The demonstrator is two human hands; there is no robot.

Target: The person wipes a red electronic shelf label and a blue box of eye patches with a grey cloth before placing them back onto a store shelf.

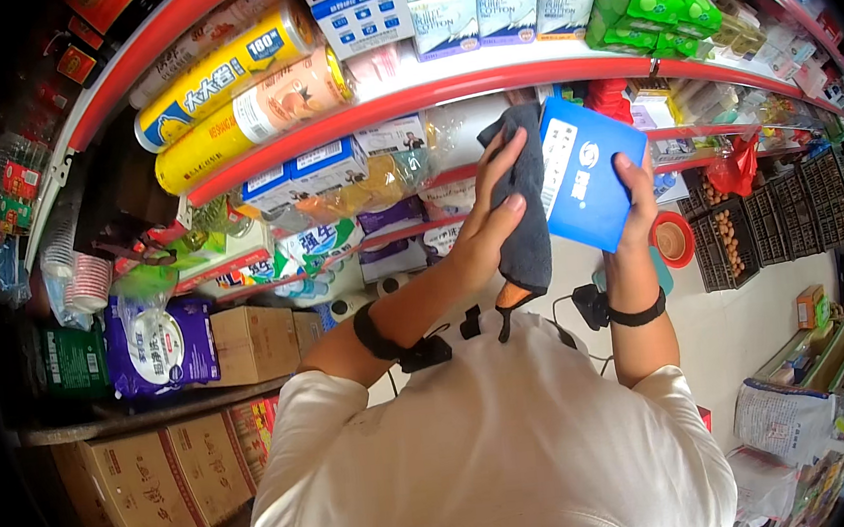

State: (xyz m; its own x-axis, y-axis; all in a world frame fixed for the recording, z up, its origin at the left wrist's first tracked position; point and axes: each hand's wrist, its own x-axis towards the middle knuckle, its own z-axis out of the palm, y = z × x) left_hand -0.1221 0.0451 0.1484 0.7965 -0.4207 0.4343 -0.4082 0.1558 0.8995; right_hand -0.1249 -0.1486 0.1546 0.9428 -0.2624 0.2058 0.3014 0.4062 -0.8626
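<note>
My left hand [490,220] grips a folded dark grey cloth [526,202], its fingers and thumb pressed over the near side. An orange patch and a dark loop show at the cloth's lower end. To its right, my right hand [635,203] holds a blue cardboard box [595,173] with white printing and a white label, thumb on its front face. The cloth lies against the box's left edge. Both are held up before the shelves, over the floor. Most fingers of my right hand are hidden behind the box.
A red-edged shelf [452,91] carries yellow rolls [225,77], boxed cotton tissues [506,15] and green packs [648,10]. Lower left are a purple wipes pack [162,343] and cardboard cartons [140,484]. Black crates with eggs [721,245] and a red basin [671,239] stand right.
</note>
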